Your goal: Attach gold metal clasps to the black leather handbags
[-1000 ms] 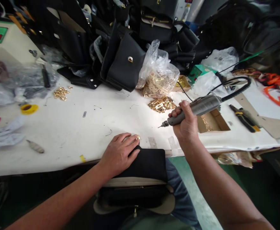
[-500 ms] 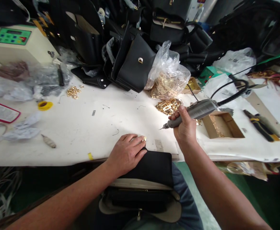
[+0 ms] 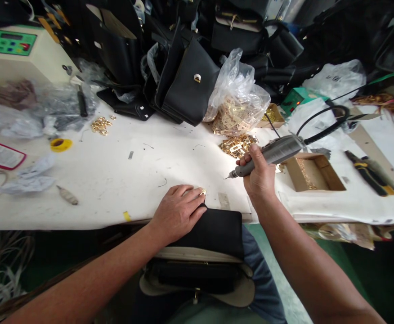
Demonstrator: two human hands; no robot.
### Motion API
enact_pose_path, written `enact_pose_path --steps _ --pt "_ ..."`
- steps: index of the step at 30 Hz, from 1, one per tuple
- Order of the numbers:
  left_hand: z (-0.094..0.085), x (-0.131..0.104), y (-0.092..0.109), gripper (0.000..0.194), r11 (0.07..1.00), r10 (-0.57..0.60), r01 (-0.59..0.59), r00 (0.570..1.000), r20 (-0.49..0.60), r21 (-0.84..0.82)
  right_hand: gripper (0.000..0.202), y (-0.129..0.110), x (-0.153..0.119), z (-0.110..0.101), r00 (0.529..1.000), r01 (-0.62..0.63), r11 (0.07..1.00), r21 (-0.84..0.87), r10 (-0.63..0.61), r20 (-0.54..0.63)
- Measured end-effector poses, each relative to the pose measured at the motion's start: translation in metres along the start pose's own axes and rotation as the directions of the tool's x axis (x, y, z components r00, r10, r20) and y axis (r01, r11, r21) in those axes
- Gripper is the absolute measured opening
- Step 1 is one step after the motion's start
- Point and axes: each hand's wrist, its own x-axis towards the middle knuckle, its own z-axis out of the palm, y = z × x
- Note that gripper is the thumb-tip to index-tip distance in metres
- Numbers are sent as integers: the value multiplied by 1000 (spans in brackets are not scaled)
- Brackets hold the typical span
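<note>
My right hand (image 3: pixel 260 173) is wrapped round a grey electric screwdriver (image 3: pixel 283 149), whose thin bit points left above the white table. My left hand (image 3: pixel 178 212) lies over the tip of a black handbag's flap (image 3: pixel 221 227), fingers together and thumb on the near side, pressing it at the table edge. By those fingertips a small gold clasp plate (image 3: pixel 203 192) shows, partly covered. The handbag's open body (image 3: pixel 197 276) rests on my lap, with pale lining along its rim. The bit is apart from the clasp plate, to its upper right.
Gold plates lie in a pile (image 3: pixel 237 146) before a clear plastic bag (image 3: pixel 239 105) of more. A cardboard box (image 3: pixel 328 173) of tiny screws and pliers (image 3: pixel 369 173) sit at right. Black bags (image 3: pixel 190 85) crowd the back. A yellow tape roll (image 3: pixel 61 144) lies left.
The view has shifted slightly, so the table sits a little higher in the frame. Both hands keep nearly the same place and the same hold.
</note>
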Motion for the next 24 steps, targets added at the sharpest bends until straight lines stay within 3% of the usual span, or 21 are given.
enact_pose_path --steps 9,16,24 --pt "0 1 0 27 1000 -11 11 1000 6 -5 35 -10 -5 4 1000 -15 999 28 15 10" --pt "0 2 2 27 998 -53 53 999 2 -44 41 -24 -37 21 985 -158 984 83 151 84" --pt "0 2 2 30 997 -68 69 997 40 -38 41 -17 -63 36 952 -253 963 91 231 201"
